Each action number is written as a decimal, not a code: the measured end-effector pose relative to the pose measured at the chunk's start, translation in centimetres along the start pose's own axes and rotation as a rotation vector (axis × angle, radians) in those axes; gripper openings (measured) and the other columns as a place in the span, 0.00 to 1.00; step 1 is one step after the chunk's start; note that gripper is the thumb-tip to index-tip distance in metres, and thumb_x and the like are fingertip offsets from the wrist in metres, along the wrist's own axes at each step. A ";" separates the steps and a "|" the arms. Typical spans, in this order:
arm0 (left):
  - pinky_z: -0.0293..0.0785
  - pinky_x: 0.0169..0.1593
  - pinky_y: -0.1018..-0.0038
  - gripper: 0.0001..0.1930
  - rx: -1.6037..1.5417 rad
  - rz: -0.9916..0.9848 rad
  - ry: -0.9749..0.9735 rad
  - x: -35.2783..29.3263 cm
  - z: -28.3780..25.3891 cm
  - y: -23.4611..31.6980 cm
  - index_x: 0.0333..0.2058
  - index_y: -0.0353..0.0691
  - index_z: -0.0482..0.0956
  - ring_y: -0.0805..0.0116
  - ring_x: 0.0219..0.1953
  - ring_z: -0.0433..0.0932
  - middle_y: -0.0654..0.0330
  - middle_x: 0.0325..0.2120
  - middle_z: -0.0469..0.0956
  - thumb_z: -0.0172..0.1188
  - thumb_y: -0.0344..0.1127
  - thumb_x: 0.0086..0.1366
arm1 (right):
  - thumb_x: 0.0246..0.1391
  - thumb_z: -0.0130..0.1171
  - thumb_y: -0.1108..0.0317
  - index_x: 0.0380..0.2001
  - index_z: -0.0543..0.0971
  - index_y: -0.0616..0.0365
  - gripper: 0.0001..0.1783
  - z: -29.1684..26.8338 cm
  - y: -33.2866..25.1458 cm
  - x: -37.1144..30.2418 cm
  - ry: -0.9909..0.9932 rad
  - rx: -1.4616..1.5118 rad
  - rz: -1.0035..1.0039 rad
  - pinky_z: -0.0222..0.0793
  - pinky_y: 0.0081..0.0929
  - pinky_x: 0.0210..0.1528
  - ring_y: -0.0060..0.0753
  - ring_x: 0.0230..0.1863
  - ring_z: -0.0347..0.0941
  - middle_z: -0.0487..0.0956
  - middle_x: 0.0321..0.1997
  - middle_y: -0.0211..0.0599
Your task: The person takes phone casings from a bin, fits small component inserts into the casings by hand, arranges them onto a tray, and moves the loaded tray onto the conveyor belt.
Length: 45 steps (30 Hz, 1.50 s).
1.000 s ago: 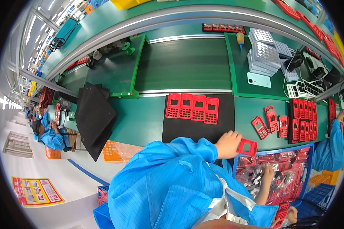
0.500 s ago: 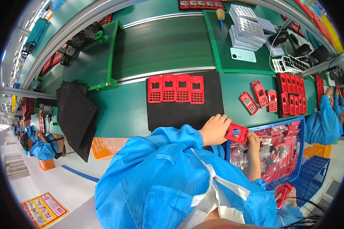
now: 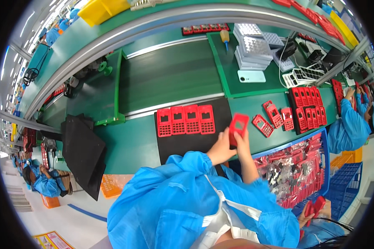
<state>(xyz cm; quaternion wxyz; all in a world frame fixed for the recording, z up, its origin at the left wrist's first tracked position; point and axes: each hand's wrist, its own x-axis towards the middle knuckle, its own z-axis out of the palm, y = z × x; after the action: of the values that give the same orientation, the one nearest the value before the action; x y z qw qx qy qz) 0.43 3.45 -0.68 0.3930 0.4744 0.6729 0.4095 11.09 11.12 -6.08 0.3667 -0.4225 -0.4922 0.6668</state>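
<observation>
My right hand (image 3: 243, 145) grips a red handset housing (image 3: 241, 120) by its lower end, its thumb across the front. Beside it, my left hand (image 3: 222, 149) has its fingers closed at the housing's lower left edge. The piece is tilted upright over the right side of a black mat (image 3: 176, 145). On that mat lies a row of several red housings (image 3: 191, 118) with window and key openings. To the right, three loose red handset pieces (image 3: 272, 114) rest on the green table.
A blue crate (image 3: 325, 166) of bagged red parts stands by my right arm. Beyond the loose pieces sits a black tray (image 3: 296, 118) of red housings. White trays (image 3: 253, 47), a pale phone (image 3: 251, 76) and a dropper bottle (image 3: 225, 36) lie behind. A co-worker's hands (image 3: 313, 211) hold red parts at lower right.
Both hands have brought the housing up and left, from above the crate's edge to the mat's right side. It has turned more upright. The view has shifted.
</observation>
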 end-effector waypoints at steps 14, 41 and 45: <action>0.49 0.62 0.38 0.38 0.946 0.126 0.183 -4.0 -19.7 -11.4 0.62 0.59 0.64 0.38 0.66 0.50 0.44 0.64 0.55 0.61 0.62 0.54 | 0.38 0.70 0.52 0.60 0.69 0.48 0.42 5.7 -2.9 5.8 -0.576 -1.243 -0.771 0.47 0.54 0.67 0.58 0.67 0.53 0.60 0.67 0.47; 0.54 0.65 0.60 0.38 -0.088 0.290 0.054 -5.2 -3.0 2.5 0.61 0.34 0.57 0.46 0.64 0.57 0.45 0.60 0.58 0.65 0.36 0.54 | 0.41 0.68 0.66 0.48 0.68 0.65 0.31 -6.2 -7.3 -1.1 0.037 -0.581 -0.195 0.63 0.31 0.51 0.35 0.44 0.68 0.71 0.42 0.39; 0.70 0.52 0.65 0.29 -0.380 0.046 -0.337 -5.0 -1.8 5.3 0.57 0.33 0.61 0.56 0.48 0.74 0.50 0.45 0.74 0.59 0.28 0.56 | 0.57 0.56 0.65 0.51 0.67 0.63 0.21 -3.6 -8.4 -6.6 -0.142 -0.229 -0.159 0.62 0.28 0.53 0.32 0.48 0.68 0.71 0.47 0.40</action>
<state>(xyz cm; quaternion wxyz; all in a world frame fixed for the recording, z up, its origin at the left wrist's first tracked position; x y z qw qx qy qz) 1.66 -0.58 5.59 0.5721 0.4687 0.4982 0.4526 17.46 8.46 2.84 0.3321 -0.3730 -0.6215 0.6036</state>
